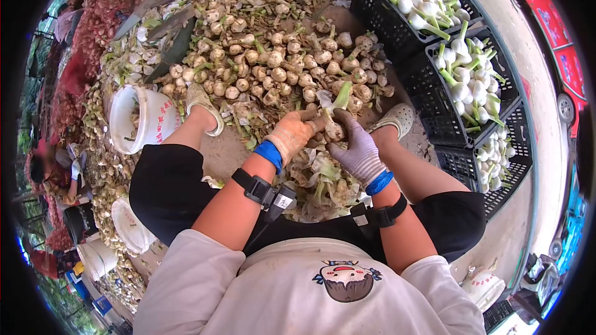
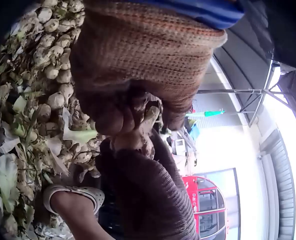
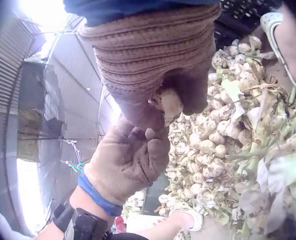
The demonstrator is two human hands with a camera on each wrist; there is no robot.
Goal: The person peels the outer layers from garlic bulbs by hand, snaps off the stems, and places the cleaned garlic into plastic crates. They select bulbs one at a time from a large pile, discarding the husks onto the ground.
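So, quick rundown:
Left hand (image 1: 292, 134): tan glove, fingers clenched round the garlic bulb (image 1: 333, 129), gripping its near side.
Right hand (image 1: 359, 149): grey glove, pinching the same bulb from the other side.
Garlic bulb: between both hands, just above the peel heap (image 1: 316, 183).
Beyond hands: unpeeled garlic pile (image 1: 273, 56).
Right of right hand: black crates (image 1: 434, 102) of peeled garlic.
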